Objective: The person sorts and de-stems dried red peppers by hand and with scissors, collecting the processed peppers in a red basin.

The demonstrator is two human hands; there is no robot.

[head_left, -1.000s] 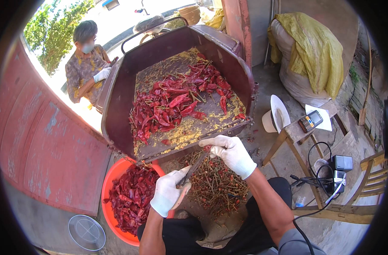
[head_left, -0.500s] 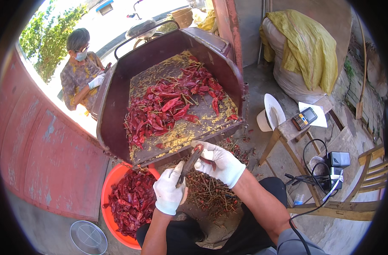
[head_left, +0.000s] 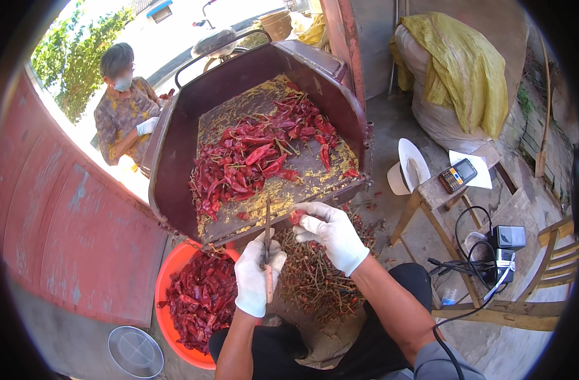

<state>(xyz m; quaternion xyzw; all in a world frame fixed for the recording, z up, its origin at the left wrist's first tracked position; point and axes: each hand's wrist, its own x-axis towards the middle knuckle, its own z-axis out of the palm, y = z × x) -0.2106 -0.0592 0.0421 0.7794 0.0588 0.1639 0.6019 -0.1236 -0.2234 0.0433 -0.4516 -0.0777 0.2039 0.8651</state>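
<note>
My gloved left hand (head_left: 253, 278) grips a knife (head_left: 268, 225), its narrow dark blade pointing up and its pale wooden handle showing below the fingers. To the right, my gloved right hand (head_left: 334, 237) pinches a piece of dried red chili pepper (head_left: 297, 216); most of it is hidden by the fingers. The blade and the pepper are apart. Just beyond both hands, a heap of dried red chilies (head_left: 258, 149) lies on the bed of a dark red metal cart (head_left: 177, 180). Below the cart's left corner, an orange basin (head_left: 165, 316) is full of red chilies.
Cut stems (head_left: 315, 278) cover the floor under my hands. At right stand a wooden stool (head_left: 422, 190) with a handheld device (head_left: 458, 175), a white hat (head_left: 411, 168), cables and black adapters (head_left: 506, 237). A masked person (head_left: 125, 104) works beyond the cart's left side.
The knife has swung from slanting toward my right hand to nearly upright. Its blade has come away from the pepper, and my hands are slightly farther apart.
</note>
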